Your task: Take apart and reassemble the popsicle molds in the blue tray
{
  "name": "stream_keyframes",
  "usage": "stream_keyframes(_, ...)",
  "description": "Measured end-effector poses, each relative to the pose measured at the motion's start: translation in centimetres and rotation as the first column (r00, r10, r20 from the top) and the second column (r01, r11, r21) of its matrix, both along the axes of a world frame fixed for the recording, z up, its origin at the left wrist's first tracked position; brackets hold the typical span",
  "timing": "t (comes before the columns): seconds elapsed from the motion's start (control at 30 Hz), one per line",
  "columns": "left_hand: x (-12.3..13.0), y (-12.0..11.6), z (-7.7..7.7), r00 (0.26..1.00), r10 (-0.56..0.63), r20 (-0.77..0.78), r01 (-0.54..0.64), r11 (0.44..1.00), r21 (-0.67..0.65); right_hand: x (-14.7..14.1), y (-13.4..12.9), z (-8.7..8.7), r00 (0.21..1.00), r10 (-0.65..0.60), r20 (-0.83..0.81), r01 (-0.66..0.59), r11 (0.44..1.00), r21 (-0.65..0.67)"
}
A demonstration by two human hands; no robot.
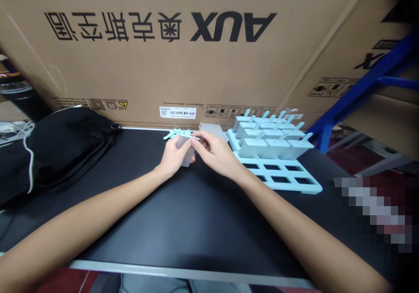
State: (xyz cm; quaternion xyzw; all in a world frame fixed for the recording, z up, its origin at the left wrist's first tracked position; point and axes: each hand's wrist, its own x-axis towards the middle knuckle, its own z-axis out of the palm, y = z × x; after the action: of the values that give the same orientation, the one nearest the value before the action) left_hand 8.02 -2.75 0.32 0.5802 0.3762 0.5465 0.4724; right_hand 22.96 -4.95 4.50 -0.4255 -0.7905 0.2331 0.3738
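Cardboard box (209, 48) across the top. Black tabletop (196, 214) below. Blue mould tray (278, 162) right of centre. At centre, left hand (173, 157), fingers curled round grey mould cup (186, 149); right hand (218, 151) pinching its upper rim, forearms converging.

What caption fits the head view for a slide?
Both hands hold a grey mould cup beside a blue popsicle tray.

black table (196, 223) bears blue mold tray (288, 181), black bag (65, 149), blue sticks (176, 132).
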Motion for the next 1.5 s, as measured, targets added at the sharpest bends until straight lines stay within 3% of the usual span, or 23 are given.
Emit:
stream_keyframes(0.23, -0.1, 0.0, 0.2, 0.988, -0.128, 0.086, 0.133, 0.990, -0.053, 0.8, 1.3, -0.7, 0.976, 0.075, -0.204, -0.112, 0.978, -0.178)
stream_keyframes(0.4, -0.4, 0.3, 0.0, 0.983, -0.155, 0.099, 0.163, 0.984, -0.073, 1.1, 1.6, -0.8, 0.971, 0.064, -0.230, -0.103, 0.982, -0.160)
stream_keyframes(0.5, -0.9, 0.2, 0.0, 0.980, -0.195, 0.027, 0.196, 0.979, -0.062, 1.2, 1.8, -0.8, 0.988, 0.023, -0.155, -0.043, 0.991, -0.125)
stream_keyframes(0.6, -1.5, 0.4, 0.0, 0.970, -0.243, -0.023, 0.241, 0.969, -0.045, 1.3, 2.4, -1.1, 0.984, -0.146, -0.107, 0.135, 0.985, -0.103)
stream_keyframes(0.67, -1.8, 0.9, -0.3, 0.975, -0.220, 0.029, 0.221, 0.975, -0.016, 1.3, 3.0, -1.4, 0.956, -0.266, -0.124, 0.254, 0.962, -0.103)
stream_keyframes(0.73, -2.2, 1.6, -0.7, 0.978, -0.162, 0.127, 0.161, 0.987, 0.023, 1.2, 3.5, -1.7, 0.937, -0.315, -0.153, 0.298, 0.946, -0.126)
stream_keyframes(0.87, -2.6, 3.2, -1.4, 0.980, 0.062, 0.191, -0.089, 0.987, 0.133, 1.1, 3.7, -1.8, 0.951, -0.257, -0.173, 0.203, 0.939, -0.279)
stream_keyframes(0.97, -2.6, 3.6, -1.5, 0.983, 0.141, 0.115, -0.154, 0.982, 0.111, 1.2, 2.9, -1.5, 0.964, -0.213, -0.158, 0.165, 0.948, -0.271)
stream_keyframes(1.13, -2.6, 2.7, -0.7, 0.997, -0.028, 0.068, 0.022, 0.995, 0.092, 1.0, 1.5, -1.1, 0.993, -0.119, -0.026, 0.118, 0.993, -0.016)
stream_keyframes(1.2, -2.9, 2.3, -0.3, 0.996, -0.090, 0.025, 0.088, 0.992, 0.088, 0.8, 1.2, -1.0, 0.989, -0.133, 0.065, 0.128, 0.988, 0.087)
stream_keyframes(1.3, -3.9, 2.2, 0.6, 0.974, -0.212, -0.083, 0.218, 0.973, 0.081, 0.7, 1.1, -0.7, 0.979, -0.167, 0.118, 0.150, 0.979, 0.139)
stream_keyframes(1.4, -6.1, 2.2, 1.6, 0.921, -0.254, -0.294, 0.303, 0.943, 0.135, 1.0, 0.9, 0.0, 0.976, -0.122, 0.181, 0.103, 0.989, 0.107)
stream_keyframes(1.5, -9.4, 2.1, 2.3, 0.749, -0.058, -0.660, 0.266, 0.939, 0.219, 1.9, 0.4, 1.3, 0.961, -0.111, 0.254, 0.101, 0.994, 0.051)
